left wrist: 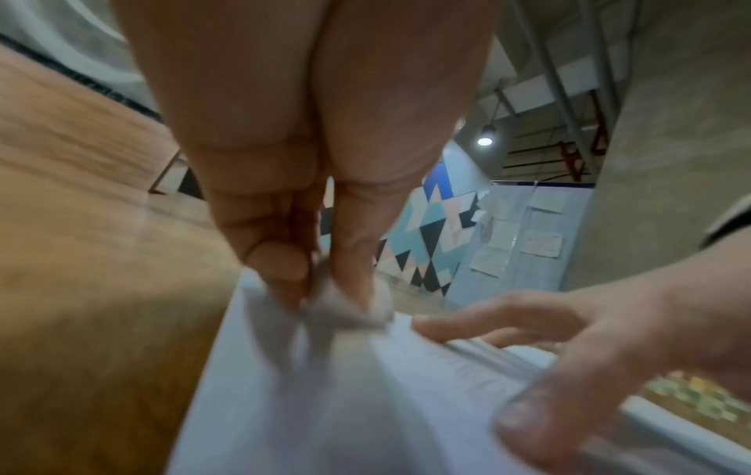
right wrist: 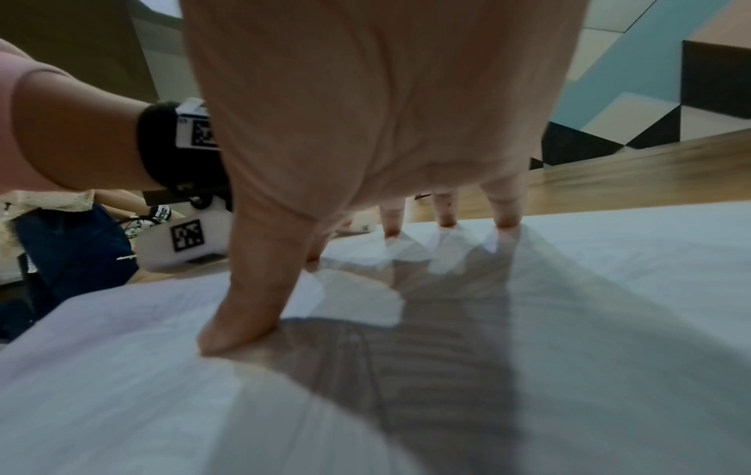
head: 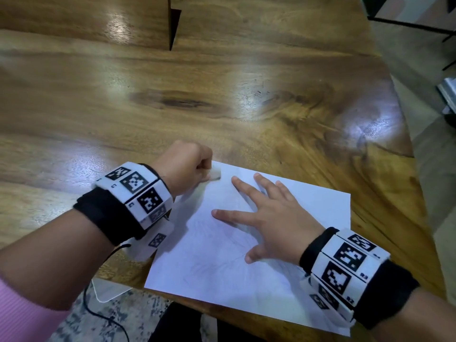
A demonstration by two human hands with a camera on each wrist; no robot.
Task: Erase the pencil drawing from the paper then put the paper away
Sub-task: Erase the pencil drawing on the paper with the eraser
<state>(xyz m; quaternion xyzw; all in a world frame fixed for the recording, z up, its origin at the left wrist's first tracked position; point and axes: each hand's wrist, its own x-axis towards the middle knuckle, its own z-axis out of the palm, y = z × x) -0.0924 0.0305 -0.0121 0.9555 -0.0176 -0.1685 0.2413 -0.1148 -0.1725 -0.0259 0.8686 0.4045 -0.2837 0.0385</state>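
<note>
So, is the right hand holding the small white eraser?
No, the right hand lies flat on the white paper sheet; the left hand grips the eraser.

Bright overhead light throws white glare patches across the table (head: 222,95). The head view is fairly sharp, though straight lines bow toward its edges. Both wrist views are soft and strongly warped. In the left wrist view the left hand (left wrist: 309,180) and eraser (left wrist: 341,308) smear with motion blur; a ceiling lamp (left wrist: 484,140) glows behind. The right hand (right wrist: 386,128) casts overlapping grey shadows on the paper (right wrist: 609,321).
</note>
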